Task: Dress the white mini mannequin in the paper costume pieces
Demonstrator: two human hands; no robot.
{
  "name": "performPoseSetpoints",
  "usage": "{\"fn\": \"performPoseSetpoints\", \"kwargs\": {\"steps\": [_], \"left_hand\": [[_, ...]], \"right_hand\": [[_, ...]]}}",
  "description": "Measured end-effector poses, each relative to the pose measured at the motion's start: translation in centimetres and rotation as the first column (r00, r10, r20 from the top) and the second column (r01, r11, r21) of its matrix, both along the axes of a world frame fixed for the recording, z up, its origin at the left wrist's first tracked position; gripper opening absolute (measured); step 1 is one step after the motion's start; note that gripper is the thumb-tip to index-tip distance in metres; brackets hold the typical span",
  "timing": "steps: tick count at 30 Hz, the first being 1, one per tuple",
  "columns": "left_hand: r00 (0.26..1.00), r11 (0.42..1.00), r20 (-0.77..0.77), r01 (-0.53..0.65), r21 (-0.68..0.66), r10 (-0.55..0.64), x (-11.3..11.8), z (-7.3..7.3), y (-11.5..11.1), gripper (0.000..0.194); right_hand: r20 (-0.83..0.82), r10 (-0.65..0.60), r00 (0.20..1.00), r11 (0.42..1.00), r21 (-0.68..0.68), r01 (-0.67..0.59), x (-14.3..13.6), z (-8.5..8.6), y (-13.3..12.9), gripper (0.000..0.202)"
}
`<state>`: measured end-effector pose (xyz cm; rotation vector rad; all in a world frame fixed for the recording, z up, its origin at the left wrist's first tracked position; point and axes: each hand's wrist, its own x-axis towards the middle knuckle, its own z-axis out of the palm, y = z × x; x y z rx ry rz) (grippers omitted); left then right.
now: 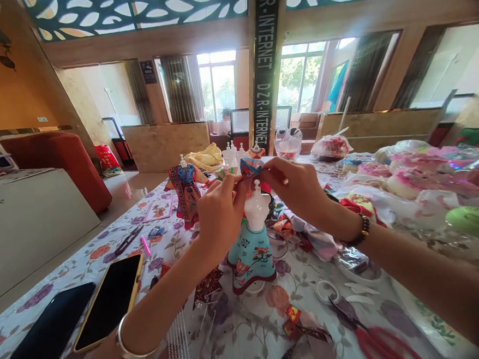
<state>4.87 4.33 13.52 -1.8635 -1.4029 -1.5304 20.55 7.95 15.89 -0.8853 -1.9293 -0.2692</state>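
Note:
Both hands meet above a small white mannequin form that stands upright in a light blue patterned skirt. My left hand, with a silver bangle at the wrist, pinches the near side of a small blue and orange patterned piece of fabric. From the other side my right hand, wearing a ring and a dark bead bracelet, grips the same fabric in its fingertips. The fabric is just over the form's knobbed neck; whether they touch I cannot tell. Behind my left hand, another form wears a patterned dress.
Red-handled scissors, thread snips, a pink stick and two phones lie on the flowered tablecloth. Strings of beads hang near the front. Plastic bags with pink material crowd the right. Several bare white forms stand behind.

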Motion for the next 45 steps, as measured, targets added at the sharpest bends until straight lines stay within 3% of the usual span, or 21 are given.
{"fn": "performPoseSetpoints", "kwargs": {"steps": [6, 14, 17, 22, 29, 32, 37, 45], "left_hand": [[0.995, 0.988, 0.056, 0.069, 0.139, -0.077, 0.2, -2.1, 0.1, 0.012], [0.956, 0.988, 0.251, 0.136, 0.077, -0.151, 0.3, -2.6, -0.2, 0.01], [0.876, 0.965, 0.415, 0.259, 0.026, -0.246, 0.6, -2.6, -0.4, 0.009], [0.644, 0.843, 0.664, 0.537, -0.041, -0.379, 1.2, -1.7, -1.4, 0.008], [0.518, 0.778, 0.76, 0.628, -0.027, -0.391, 1.3, -1.1, -1.4, 0.014], [0.508, 0.78, 0.753, 0.625, 0.01, -0.417, 1.1, -1.2, -1.1, 0.016], [0.554, 0.809, 0.713, 0.588, 0.031, -0.43, 0.6, -1.1, -1.0, 0.017], [0.528, 0.773, 0.698, 0.632, 0.059, -0.484, -0.3, -1.3, 0.0, 0.013]], "right_hand": [[-0.104, -0.002, 0.995, 0.993, 0.114, 0.014, -0.3, -2.0, -0.7, 0.016], [-0.068, 0.026, 0.997, 0.973, 0.231, -0.009, -0.6, -3.4, -0.6, 0.022], [-0.077, 0.043, 0.996, 0.968, 0.249, -0.022, -0.6, -3.7, -0.8, 0.022], [-0.166, 0.027, 0.986, 0.991, 0.131, -0.005, -0.8, -3.7, -1.7, 0.02], [-0.268, 0.093, 0.959, 0.995, 0.065, -0.078, -1.3, -3.7, -2.4, 0.015], [-0.303, 0.094, 0.949, 0.993, 0.094, -0.068, -1.4, -4.0, -2.4, 0.013], [-0.269, 0.033, 0.963, 0.991, 0.133, 0.003, -1.4, -4.5, -2.2, 0.013], [-0.225, 0.091, 0.97, 0.963, 0.269, -0.028, -1.1, -4.3, -1.5, 0.014]]}}
